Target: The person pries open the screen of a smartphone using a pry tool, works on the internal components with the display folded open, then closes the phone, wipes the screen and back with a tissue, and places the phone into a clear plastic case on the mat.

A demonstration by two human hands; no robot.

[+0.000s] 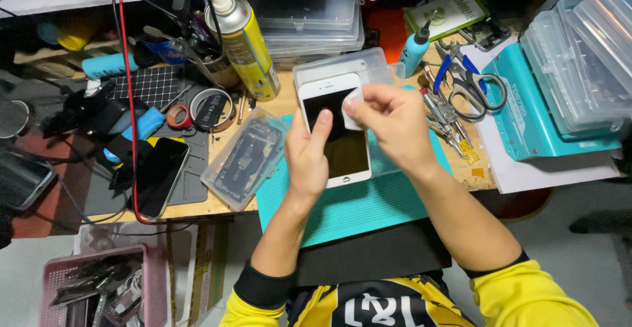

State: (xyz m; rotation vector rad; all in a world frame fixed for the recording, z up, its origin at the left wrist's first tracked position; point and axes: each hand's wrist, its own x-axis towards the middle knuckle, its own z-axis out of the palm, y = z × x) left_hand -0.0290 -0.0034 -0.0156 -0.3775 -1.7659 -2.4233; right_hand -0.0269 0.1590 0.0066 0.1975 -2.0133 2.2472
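Observation:
A white smartphone (339, 148) with a dark screen is held upright above a teal work mat (355, 202). My left hand (307, 158) grips its left edge, with one finger lying across the glass. My right hand (394, 126) pinches a small white wipe (353, 111) and presses it against the upper right of the screen. Both sleeves are yellow with black cuffs.
A clear plastic case holding a phone part (243, 159) lies left of the mat. A yellow spray can (245, 44), tape rolls (210, 108), a black phone (158, 177), scissors and pliers (464, 83), a blue bottle (413, 52) and stacked clear boxes (579, 57) crowd the bench. A pink basket (99, 287) sits below.

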